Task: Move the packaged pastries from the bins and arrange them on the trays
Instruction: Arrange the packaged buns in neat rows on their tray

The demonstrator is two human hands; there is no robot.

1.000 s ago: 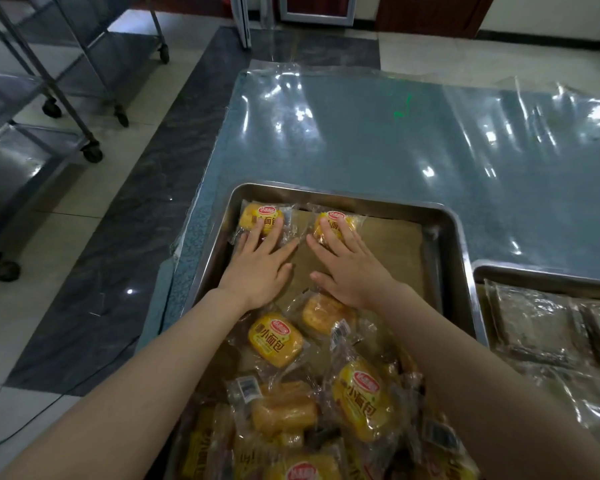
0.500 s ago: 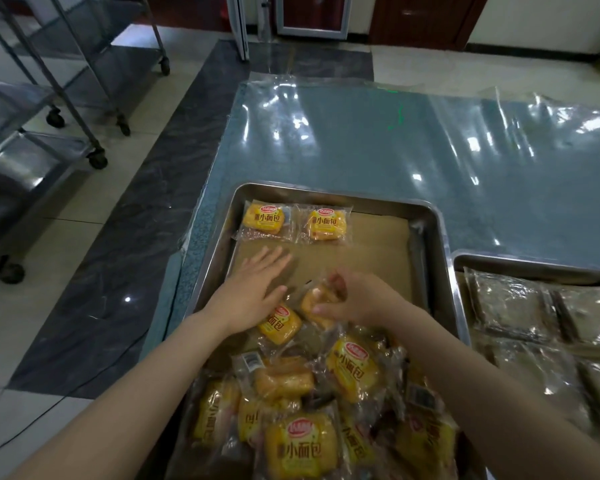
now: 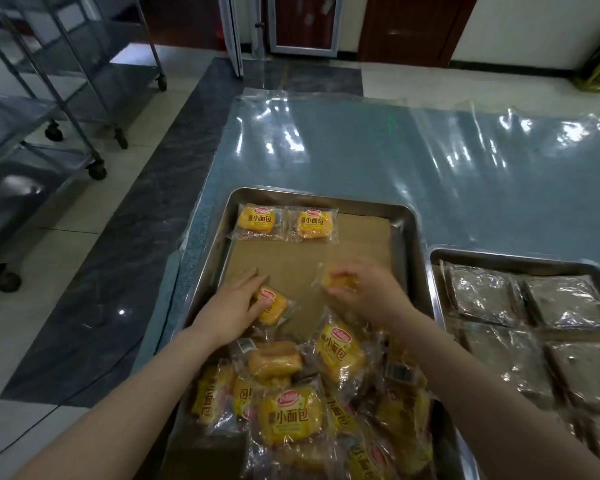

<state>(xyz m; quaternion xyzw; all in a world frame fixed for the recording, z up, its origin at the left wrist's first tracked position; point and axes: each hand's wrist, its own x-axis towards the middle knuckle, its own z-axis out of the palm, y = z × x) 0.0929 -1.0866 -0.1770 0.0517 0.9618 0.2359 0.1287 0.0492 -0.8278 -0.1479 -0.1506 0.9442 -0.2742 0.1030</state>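
Left grip (image 3: 237, 306) around one pastry (image 3: 275, 307); right grip (image 3: 364, 293) around second pastry (image 3: 338, 282); both over tray (image 3: 411, 244).

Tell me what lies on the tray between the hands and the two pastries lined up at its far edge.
Head view: only bare brown paper liner lies between the left hand, the right hand and the far-left pastry and far-right pastry.

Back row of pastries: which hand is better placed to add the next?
Probably the right hand: it pinches a pastry nearest the back row's open right end; the left hand sits farther.
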